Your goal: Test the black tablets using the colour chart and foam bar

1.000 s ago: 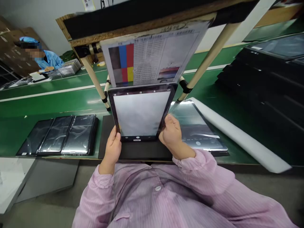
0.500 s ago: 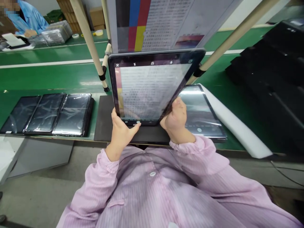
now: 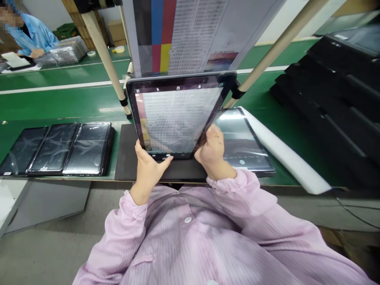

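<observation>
I hold a black tablet upright in both hands above a dark mat. Its lit screen shows a camera view of fine print. My left hand grips the lower left corner, with the thumb resting on the bottom bezel near the centre. My right hand is closed round the lower right edge. Right behind the tablet hangs a printed test chart with colour blocks and dense text.
Three dark tablets lie side by side on the green bench at left; another tablet lies at right beside a white foam roll. Black trays are stacked at far right. A person in blue works at the back left.
The tablet rose toward the chart, then dropped slightly. Its screen went from blank white to showing chart text. My left thumb moved onto the bottom bezel.
</observation>
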`<state>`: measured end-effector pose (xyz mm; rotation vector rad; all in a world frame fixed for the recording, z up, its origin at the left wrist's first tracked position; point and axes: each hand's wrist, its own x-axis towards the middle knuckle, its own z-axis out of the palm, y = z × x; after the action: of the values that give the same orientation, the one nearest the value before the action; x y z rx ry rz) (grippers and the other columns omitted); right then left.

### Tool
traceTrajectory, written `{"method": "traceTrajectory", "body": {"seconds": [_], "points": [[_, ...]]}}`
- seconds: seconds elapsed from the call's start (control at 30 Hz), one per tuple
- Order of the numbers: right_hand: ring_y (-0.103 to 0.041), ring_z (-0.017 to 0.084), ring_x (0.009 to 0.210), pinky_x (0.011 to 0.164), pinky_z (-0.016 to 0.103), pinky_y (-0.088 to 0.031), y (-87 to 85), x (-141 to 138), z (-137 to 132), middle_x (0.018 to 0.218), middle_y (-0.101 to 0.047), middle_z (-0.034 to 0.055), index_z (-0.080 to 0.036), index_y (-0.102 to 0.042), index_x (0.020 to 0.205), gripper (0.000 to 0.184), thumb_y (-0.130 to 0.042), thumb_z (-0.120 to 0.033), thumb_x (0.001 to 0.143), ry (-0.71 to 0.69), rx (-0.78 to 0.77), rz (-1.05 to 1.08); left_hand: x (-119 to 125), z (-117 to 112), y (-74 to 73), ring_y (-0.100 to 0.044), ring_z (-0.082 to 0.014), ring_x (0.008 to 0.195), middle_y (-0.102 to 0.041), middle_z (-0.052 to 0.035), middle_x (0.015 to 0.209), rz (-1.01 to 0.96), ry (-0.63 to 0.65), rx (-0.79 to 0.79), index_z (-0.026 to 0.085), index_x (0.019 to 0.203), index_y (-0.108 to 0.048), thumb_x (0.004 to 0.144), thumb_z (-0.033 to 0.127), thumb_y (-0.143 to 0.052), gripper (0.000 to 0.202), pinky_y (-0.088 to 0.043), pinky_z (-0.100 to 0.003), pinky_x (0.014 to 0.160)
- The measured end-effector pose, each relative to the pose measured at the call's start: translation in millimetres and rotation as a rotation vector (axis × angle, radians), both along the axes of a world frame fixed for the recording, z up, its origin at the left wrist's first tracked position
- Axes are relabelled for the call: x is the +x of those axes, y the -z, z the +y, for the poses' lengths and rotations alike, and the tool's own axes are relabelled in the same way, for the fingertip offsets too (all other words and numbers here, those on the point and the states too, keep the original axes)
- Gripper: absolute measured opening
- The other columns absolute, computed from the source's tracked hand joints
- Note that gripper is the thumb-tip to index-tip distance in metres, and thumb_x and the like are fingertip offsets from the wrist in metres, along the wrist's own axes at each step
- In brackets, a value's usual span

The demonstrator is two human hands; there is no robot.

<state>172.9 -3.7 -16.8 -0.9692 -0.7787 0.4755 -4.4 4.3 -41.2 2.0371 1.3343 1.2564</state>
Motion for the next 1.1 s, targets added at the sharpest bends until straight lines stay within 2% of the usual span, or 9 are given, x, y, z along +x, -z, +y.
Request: {"method": "traceTrajectory", "body": {"seconds": [0.17,0.27,0.4,0.5,0.6,0.67,0.83,0.93,1.1], "points": [[-0.06,0.026,0.125,0.1,0.042,-0.055,0.4,-0.5,-0.8,0.106,-0.071,0.0025,-0.026,-0.064,0.087,0.046,-0.058,-0.072,0.083,-0.056,-0.046,0.081,-1.7,0.9,-0.7,-0.037,-0.0401,0.145,-0.032,-0.0342,0.152,-0.043,0.01,-0.041,0.006,0.151,-0.016,0.072,0.046,-0.083,0.111,-0.033,-0.055,0.118],[-0.06,0.027,0.125,0.1,0.042,-0.055,-6.6,-1.1,-4.7,0.106,-0.072,0.0032,-0.025,-0.066,0.087,0.048,-0.059,-0.072,0.082,-0.078,-0.086,0.091,-13.3,2.9,-4.4,-0.036,-0.0355,0.147,-0.035,-0.0297,0.155,-0.155,0.073,-0.113,0.008,0.151,-0.027,0.085,0.056,-0.067,0.09,-0.027,-0.053,0.121],[-0.063,0.026,0.121,0.101,0.044,-0.055,-33.8,-1.4,-17.3,0.107,-0.074,0.0044,-0.023,-0.072,0.097,0.048,-0.058,-0.068,0.087,-0.154,-0.139,0.094,-33.7,3.5,-16.0,-0.047,-0.0297,0.14,-0.057,-0.0157,0.145,-0.591,0.146,-0.352,0.019,0.134,-0.059,0.087,0.061,-0.064,0.063,-0.027,-0.045,0.122],[-0.059,0.025,0.128,0.11,0.044,-0.049,-59.3,-1.2,-34.0,0.124,-0.07,0.0054,-0.023,-0.072,0.117,0.048,-0.057,-0.061,0.092,-0.285,-0.164,0.04,-38.6,-3.4,-27.2,-0.062,-0.0288,0.125,-0.066,-0.0095,0.135,-0.76,0.227,-0.476,0.03,0.137,-0.059,0.092,0.062,-0.057,0.056,-0.046,-0.049,0.11],[-0.037,0.021,0.148,0.125,0.04,-0.03,-77.3,1.6,-50.6,0.155,-0.045,0.0026,-0.025,-0.048,0.15,0.06,-0.046,-0.058,0.099,-0.402,-0.162,-0.192,-33.9,-15.5,-35.8,-0.068,-0.0248,0.115,-0.069,-0.0049,0.132,-0.995,0.319,-0.634,0.038,0.143,-0.054,0.094,0.054,-0.058,0.051,-0.056,-0.043,0.099],[-0.029,0.021,0.152,0.127,0.04,-0.025,-83.8,6.3,-56.4,0.162,-0.033,0.0015,-0.025,-0.028,0.16,0.068,-0.038,-0.058,0.102,-0.413,-0.163,-0.374,-29.6,-22.6,-37.9,-0.068,-0.0229,0.116,-0.069,-0.0037,0.132,-1.162,0.339,-0.732,0.039,0.143,-0.054,0.094,0.046,-0.061,0.05,-0.055,-0.038,0.1],[-0.061,0.026,0.122,0.109,0.046,-0.047,-89.7,24.7,-53.2,0.146,-0.054,0.0103,-0.018,-0.004,0.163,0.076,-0.024,-0.06,0.103,-0.41,-0.214,-0.674,-24.3,-30.0,-31.9,-0.069,-0.0222,0.115,-0.066,-0.0028,0.138,-1.267,0.317,-0.785,0.038,0.143,-0.055,0.097,0.039,-0.057,0.046,-0.055,-0.037,0.1],[-0.063,0.025,0.116,0.103,0.044,-0.05,-89.0,32.1,-51.7,0.15,-0.051,0.0123,-0.016,0.001,0.163,0.076,-0.023,-0.057,0.104,-0.377,-0.204,-0.744,-23.6,-31.1,-26.0,-0.068,-0.023,0.117,-0.064,-0.0023,0.141,-1.269,0.318,-0.809,0.038,0.143,-0.054,0.097,0.039,-0.057,0.046,-0.056,-0.039,0.099],[-0.056,0.027,0.13,0.11,0.046,-0.046,-83.0,33.8,-55.7,0.152,-0.048,0.0102,-0.02,-0.01,0.163,0.07,-0.03,-0.05,0.104,-0.25,-0.216,-0.802,-21.9,-36.3,-23.4,-0.066,-0.0261,0.12,-0.065,-0.0034,0.139,-1.207,0.336,-0.816,0.04,0.142,-0.055,0.093,0.045,-0.062,0.049,-0.058,-0.041,0.095]]}}
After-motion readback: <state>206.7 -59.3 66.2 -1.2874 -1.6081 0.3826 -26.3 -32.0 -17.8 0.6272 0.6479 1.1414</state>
